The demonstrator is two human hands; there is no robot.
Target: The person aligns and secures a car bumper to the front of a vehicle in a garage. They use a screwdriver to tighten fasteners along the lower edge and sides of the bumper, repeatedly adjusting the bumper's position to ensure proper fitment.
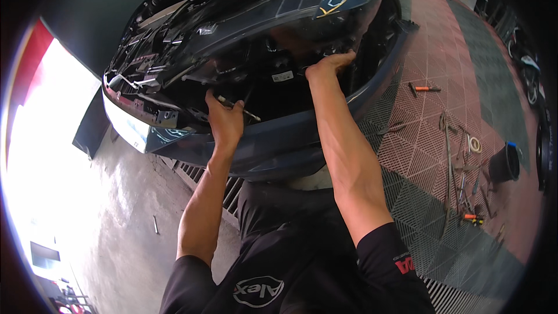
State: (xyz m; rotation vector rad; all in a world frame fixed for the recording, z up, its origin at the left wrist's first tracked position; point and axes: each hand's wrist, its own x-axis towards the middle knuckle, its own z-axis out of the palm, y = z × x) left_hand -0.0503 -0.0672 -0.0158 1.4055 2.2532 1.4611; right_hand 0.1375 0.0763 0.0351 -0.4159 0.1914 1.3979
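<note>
Slim metal tool (238, 108), a rod-like shank, is lying in the left hand (224, 121) in the head view, with its long axis running from upper left to lower right; one end is pointing up-left toward the dark cavity of the car, the other end is projecting down-right past the fingers, over the blue bumper skin. The left hand is closing around the middle of this tool, fingers wrapped on the shank, and is hovering just in front of the opening at the bumper's upper edge. The right hand (329, 65) is reaching higher and further right, palm down, fingers curling over the edge of a dark inner panel (279, 52) inside the opening; whether anything is being pinched between those fingers cannot be told, as the fingertips are passing out of sight behind the panel. The blue bumper (279, 145) is sweeping across the frame from lower left to upper right, bending with the lens, and both forearms are rising to it from the lower edge. On the right, the red and grey tiled floor (430, 139) is carrying scattered hand tools: an orange-handled screwdriver (424, 88) lying roughly level, well apart from the hands, a second orange-handled tool (472, 217) lower down, and a black bucket (504, 164) standing near the rim.
</note>
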